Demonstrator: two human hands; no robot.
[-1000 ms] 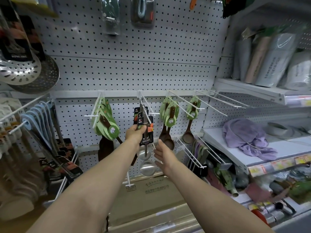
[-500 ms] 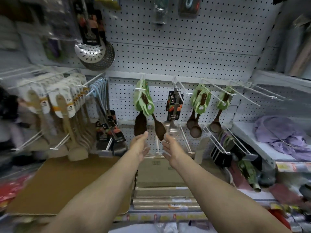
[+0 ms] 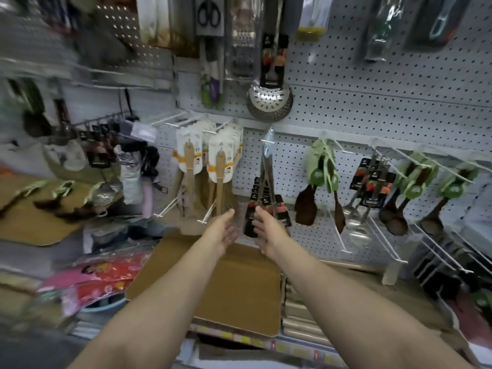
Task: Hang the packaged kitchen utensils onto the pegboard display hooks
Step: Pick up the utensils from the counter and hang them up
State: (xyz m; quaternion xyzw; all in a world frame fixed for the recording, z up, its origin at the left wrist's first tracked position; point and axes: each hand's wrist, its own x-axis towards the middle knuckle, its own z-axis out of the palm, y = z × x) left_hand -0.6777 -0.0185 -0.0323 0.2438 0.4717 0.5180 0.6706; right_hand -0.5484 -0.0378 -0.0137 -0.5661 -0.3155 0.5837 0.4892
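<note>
My left hand [image 3: 222, 230] and my right hand [image 3: 267, 231] are stretched out side by side in front of the white pegboard [image 3: 372, 107], fingers relaxed, palms facing each other, holding nothing. Just beyond my right fingertips hang black-carded utensils [image 3: 262, 206] on a hook. Steel ladles with black and red cards [image 3: 371, 182] hang to the right. Wooden spoons with green cards [image 3: 320, 171] hang between them, with more green-carded spoons [image 3: 415, 182] farther right. Wooden spatulas in white sleeves [image 3: 221, 166] hang above my left hand.
A brown cardboard sheet [image 3: 226, 286] lies on the shelf under my arms. White wire hooks [image 3: 383, 235] jut out at lower right. A steel skimmer [image 3: 270, 102] hangs higher up. Red packets [image 3: 103, 280] and more brown-handled utensils [image 3: 61, 201] lie at the left.
My left hand has let go of the black-carded ladle pack, which stays on its hook. Both hands have drawn back and the view has swung left along the pegboard.
</note>
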